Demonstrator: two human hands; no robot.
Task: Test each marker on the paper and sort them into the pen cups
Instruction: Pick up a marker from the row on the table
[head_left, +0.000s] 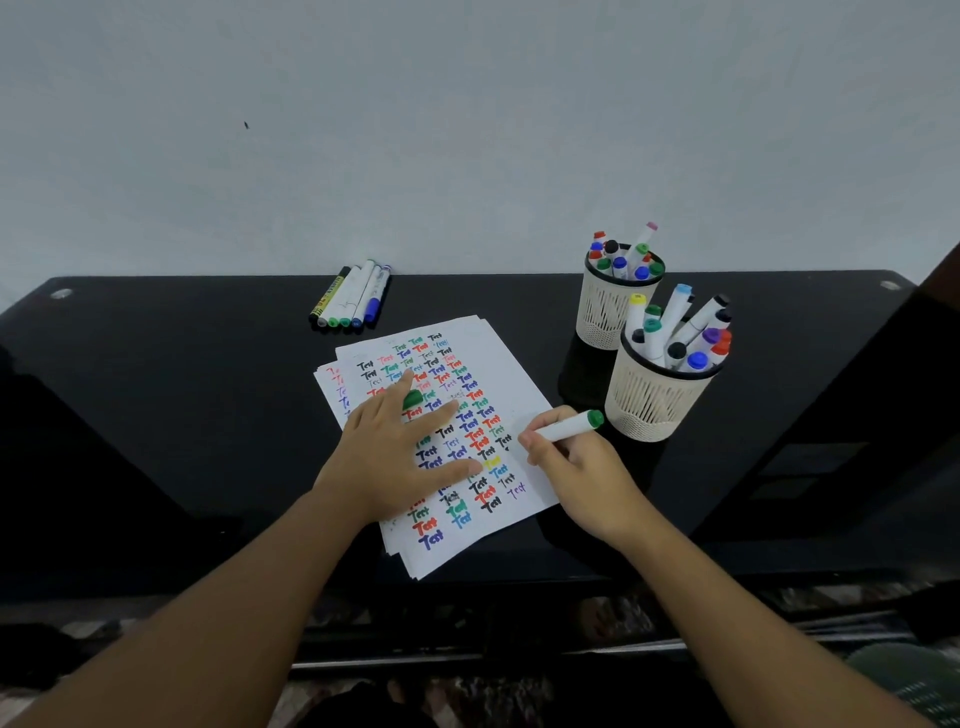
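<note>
Black table (208, 364): carries everything.
Paper (511, 384): near the front edge, pinned flat by the left hand (395, 457), fingers spread.
Cups (657, 400): right side, for sorting.
Untested markers (353, 299): back edge.
Green marker (569, 426): gripped in the right hand (576, 467), tip at the paper's right edge for testing.
Cap (413, 400): tucked between left fingers.

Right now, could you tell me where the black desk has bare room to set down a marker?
Bare black desk lies left of the white paper stack and between it and the loose markers. Crowded right: two cream mesh pen cups.

One head-worn wide-angle view looks forward and down — close over a black desk (208, 374), with both forearms reaching in from below and a pale wall (415, 130) behind.
</note>
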